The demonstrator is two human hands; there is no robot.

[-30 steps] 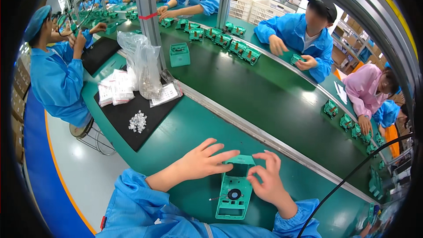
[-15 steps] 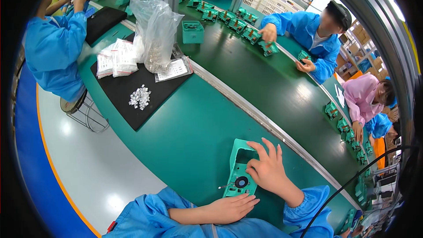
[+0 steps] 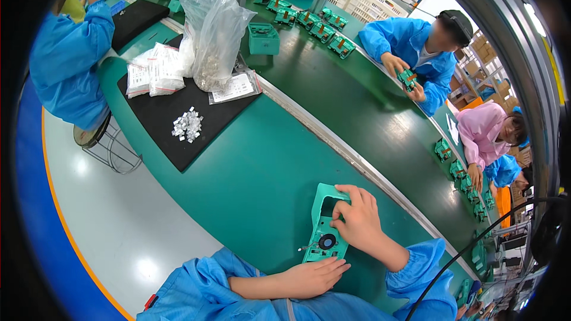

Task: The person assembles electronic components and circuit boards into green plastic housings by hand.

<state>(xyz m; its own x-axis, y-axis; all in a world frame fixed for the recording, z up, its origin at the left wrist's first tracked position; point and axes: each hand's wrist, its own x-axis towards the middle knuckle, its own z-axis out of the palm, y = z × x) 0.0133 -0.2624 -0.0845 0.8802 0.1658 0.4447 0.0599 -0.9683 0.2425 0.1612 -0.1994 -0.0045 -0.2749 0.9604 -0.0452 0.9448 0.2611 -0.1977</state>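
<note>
A green plastic housing (image 3: 320, 209) lies on the bench close in front of me, with a wide opening in its far part. In its near part sits a round black speaker (image 3: 327, 242) with a short wire and small white plug at its left. My left hand (image 3: 312, 277) rests along the near end of the housing, fingers stretched out and close together. My right hand (image 3: 361, 221) is over the right side, its fingers bent onto the housing wall and thumb and forefinger close together by the opening. Whether anything small is between those fingertips is hidden.
A black mat (image 3: 201, 137) at the left bears small white parts (image 3: 187, 125), packed bags (image 3: 163, 74) and a large clear bag (image 3: 214, 35). A metal rail (image 3: 333, 142) separates the bench from the belt, which carries green assemblies (image 3: 342, 46). Co-workers sit around; a black cable (image 3: 470, 244) hangs at right.
My right hand's raised fingers have come down and bent onto the housing. The left hand stays put. Across the belt, a co-worker now holds a green assembly in both hands.
</note>
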